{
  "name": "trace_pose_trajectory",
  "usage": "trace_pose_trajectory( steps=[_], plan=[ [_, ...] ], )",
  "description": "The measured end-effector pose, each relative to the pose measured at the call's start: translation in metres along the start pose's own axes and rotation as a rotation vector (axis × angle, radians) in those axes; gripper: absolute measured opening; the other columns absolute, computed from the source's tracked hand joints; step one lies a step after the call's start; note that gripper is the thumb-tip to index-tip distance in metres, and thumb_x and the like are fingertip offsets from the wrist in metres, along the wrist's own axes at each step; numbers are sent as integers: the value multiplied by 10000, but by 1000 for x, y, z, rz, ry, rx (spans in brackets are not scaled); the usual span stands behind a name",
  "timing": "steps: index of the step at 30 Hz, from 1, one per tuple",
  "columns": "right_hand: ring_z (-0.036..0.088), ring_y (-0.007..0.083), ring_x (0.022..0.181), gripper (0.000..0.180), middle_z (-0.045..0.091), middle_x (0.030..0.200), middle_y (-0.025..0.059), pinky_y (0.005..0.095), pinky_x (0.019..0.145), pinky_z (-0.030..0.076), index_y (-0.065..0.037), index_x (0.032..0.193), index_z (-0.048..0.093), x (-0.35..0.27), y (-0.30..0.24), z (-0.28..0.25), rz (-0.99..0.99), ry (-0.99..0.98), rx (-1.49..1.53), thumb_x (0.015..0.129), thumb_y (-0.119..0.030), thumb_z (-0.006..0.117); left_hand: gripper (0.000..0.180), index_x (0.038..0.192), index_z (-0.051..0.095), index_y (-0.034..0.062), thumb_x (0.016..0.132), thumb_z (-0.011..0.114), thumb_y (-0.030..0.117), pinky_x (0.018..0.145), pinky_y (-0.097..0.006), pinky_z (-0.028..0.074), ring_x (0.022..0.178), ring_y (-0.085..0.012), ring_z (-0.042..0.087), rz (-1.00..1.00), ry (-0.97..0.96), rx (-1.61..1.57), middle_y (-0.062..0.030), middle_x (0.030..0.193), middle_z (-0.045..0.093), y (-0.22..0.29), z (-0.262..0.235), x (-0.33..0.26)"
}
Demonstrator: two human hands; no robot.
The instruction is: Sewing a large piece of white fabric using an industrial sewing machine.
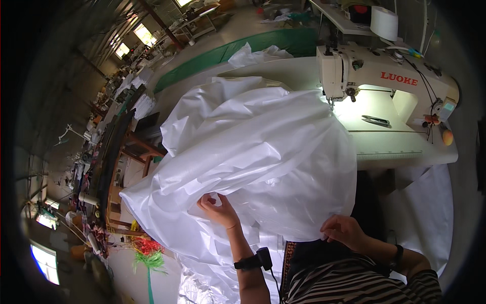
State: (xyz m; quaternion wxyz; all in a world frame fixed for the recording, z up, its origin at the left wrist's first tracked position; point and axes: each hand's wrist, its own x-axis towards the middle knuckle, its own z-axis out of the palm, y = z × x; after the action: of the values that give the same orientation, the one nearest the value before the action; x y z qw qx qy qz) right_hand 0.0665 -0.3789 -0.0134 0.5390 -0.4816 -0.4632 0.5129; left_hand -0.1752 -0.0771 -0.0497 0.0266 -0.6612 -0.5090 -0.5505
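Note:
A large glossy white plastic sheet lies in loose folds over the sewing machine table and hangs down toward my lap. Its far right corner reaches the needle area of the white sewing machine. My left hand is closed on a fold near the sheet's lower middle, thumb and forefinger curled together. At the lower right edge of the sheet, my right hand pinches its rim between thumb and fingers. The sheet partly hides the table beneath it.
Thread snips lie on the lit machine bed. A white thread cone stands behind the machine. To the left are a wooden frame and red and green strands. Green cloth stretches beyond the table.

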Motion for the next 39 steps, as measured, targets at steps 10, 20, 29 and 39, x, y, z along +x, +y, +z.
trace_pose_trajectory(
  steps=[10, 20, 29, 39],
  plan=[
    [488, 94, 605, 567, 514, 822, 34, 328, 565, 552, -27, 1400, 332, 6, 2, -3, 298, 413, 620, 930, -113, 639, 420, 1142, 596, 37, 745, 586, -101, 617, -360, 490, 707, -257, 584, 56, -309, 172, -144, 1080, 575, -35, -58, 10],
    [642, 166, 934, 165, 698, 1031, 67, 301, 820, 521, -18, 1001, 689, 5, -19, 28, 144, -188, -84, 922, -163, 692, 225, 976, 595, -18, 755, 641, -26, 818, -473, 440, 924, -375, 571, 115, -114, 105, -154, 926, 613, 17, -28, 20],
    [660, 240, 845, 210, 677, 932, 108, 370, 753, 547, -61, 959, 673, -27, -65, 44, -391, -349, -498, 948, -265, 627, 94, 922, 585, -20, 828, 591, -15, 543, -337, 434, 567, -226, 552, 55, -1687, -222, -149, 708, 567, 116, -170, 22],
    [671, 228, 595, 280, 667, 745, 115, 334, 519, 565, -5, 985, 640, -22, -54, 78, -418, -446, -1058, 961, -280, 591, 183, 1065, 603, -24, 882, 615, -37, 676, -317, 528, 799, -172, 650, -547, -1534, -821, -111, 905, 662, 173, -179, -28]
  ],
)
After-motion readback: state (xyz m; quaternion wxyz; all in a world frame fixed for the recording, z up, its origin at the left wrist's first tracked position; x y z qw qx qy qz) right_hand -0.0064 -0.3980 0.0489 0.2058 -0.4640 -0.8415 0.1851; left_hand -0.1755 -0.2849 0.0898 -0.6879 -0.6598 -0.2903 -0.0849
